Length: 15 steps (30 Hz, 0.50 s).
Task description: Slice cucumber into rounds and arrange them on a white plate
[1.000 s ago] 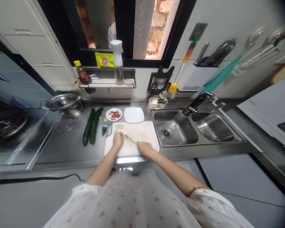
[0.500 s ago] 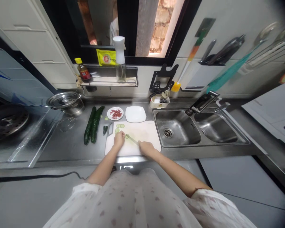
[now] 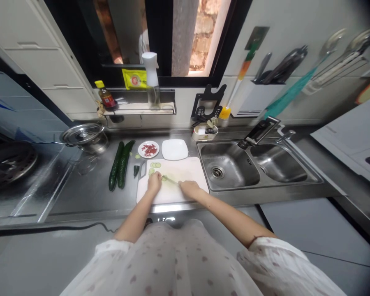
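Observation:
My right hand (image 3: 190, 190) is closed round the handle of a knife (image 3: 172, 181), whose narrow blade points left over the white cutting board (image 3: 185, 168). A round cucumber slice (image 3: 164, 178) is at the blade's tip end. My left hand (image 3: 154, 183) rests at the left of the board with its fingers drawn together; what they pinch, if anything, is hidden. Just beyond those fingers lie several pale green cucumber slices (image 3: 156, 165). A dark cucumber end (image 3: 136, 170) sits left of the board, and two whole cucumbers (image 3: 122, 164) lie further left.
Behind the board stand a small plate of chopped red pieces (image 3: 149, 149) and a white square plate (image 3: 174, 149). A double sink (image 3: 228, 164) adjoins on the right. A lidded steel pot (image 3: 86, 137) stands back left, and a shelf (image 3: 135, 110) holds bottles.
The view has tilted and shifted slightly. Both hands and the knife stay in nearly the same place over the board, with the slice still by the blade.

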{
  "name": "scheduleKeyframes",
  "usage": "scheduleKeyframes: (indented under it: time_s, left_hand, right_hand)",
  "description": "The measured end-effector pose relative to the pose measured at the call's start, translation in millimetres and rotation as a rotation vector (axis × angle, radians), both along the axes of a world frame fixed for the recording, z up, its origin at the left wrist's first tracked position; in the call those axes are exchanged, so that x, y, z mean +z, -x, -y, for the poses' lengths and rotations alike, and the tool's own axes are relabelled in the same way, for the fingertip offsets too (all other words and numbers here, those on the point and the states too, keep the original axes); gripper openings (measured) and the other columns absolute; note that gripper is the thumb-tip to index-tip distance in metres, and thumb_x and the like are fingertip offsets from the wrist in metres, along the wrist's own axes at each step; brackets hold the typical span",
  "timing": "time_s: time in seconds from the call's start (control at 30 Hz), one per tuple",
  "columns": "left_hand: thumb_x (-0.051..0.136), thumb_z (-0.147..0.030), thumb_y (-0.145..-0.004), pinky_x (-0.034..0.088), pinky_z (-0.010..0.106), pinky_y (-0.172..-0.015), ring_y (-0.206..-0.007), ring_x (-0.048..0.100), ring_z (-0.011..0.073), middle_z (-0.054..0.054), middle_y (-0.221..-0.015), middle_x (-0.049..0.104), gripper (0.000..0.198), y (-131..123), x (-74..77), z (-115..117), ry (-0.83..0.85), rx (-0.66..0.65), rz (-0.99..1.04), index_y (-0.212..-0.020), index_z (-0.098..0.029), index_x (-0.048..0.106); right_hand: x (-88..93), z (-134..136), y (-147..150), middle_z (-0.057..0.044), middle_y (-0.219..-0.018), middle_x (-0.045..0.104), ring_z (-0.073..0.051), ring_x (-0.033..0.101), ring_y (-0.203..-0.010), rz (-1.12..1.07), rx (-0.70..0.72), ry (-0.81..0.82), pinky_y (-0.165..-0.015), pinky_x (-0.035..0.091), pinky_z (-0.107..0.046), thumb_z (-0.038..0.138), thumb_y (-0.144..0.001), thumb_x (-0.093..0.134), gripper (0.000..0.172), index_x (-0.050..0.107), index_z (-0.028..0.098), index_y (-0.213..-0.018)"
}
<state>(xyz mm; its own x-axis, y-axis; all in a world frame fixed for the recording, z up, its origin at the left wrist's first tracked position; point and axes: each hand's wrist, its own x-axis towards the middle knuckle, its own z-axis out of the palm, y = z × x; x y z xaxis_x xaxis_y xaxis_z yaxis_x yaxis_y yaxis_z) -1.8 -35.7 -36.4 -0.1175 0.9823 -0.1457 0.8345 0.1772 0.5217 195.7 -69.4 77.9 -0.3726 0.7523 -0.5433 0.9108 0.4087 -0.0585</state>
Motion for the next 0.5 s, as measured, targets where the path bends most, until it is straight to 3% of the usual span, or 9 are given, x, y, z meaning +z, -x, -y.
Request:
scheduleKeyframes:
  time_s: [0.23, 0.5]
  left_hand:
    - [0.048, -0.014, -0.083, 0.040, 0.029, -0.078, -0.088, 0.058, 0.0201, 0.007, -0.090, 0.061, 0.014, 0.2, 2.4, 0.2, 0.002, -0.008, -0.004, -0.089, -0.016, 0.060]
    - [0.048, -0.016, -0.083, 0.041, 0.028, -0.079, -0.088, 0.058, 0.0199, 0.007, -0.090, 0.061, 0.013, -0.7, 5.1, 1.8, -0.005, -0.005, 0.001, -0.089, -0.017, 0.060]
  right_hand:
    - [-0.9, 5.1, -10.7, -0.018, -0.107, 0.068, -0.025, 0.066, -0.098, 0.001, -0.021, 0.042, -0.077, 0.051, -0.036, 0.013, -0.091, 0.038, 0.031, 0.058, 0.015, -0.116]
    - [-6.6, 1.8, 3.8, -0.019, -0.103, 0.068, -0.027, 0.066, -0.097, -0.021, -0.020, -0.001, -0.076, 0.052, -0.038, 0.015, -0.094, 0.035, 0.032, 0.059, 0.015, -0.114]
